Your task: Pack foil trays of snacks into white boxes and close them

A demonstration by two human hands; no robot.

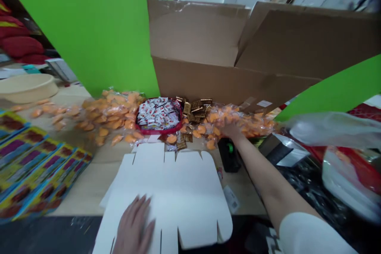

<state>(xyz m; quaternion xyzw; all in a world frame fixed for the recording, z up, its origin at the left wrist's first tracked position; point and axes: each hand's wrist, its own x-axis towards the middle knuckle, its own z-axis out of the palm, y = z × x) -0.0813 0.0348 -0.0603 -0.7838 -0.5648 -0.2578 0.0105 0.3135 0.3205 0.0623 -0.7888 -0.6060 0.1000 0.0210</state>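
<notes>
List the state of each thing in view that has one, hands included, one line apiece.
White box blank: flat, unfolded
Left hand: open, palm down
Orange packets: clear-wrapped, loosely heaped
Right hand: among these; grip too blurred to tell
Red basket: filled with white sachets
Brown carton: flaps standing up
Yellow-blue packs: overlapping in a row

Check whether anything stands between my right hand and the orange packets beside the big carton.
Nothing visible does: the right hand is right at the orange packets. The black object lies beside the forearm, not between them.
</notes>
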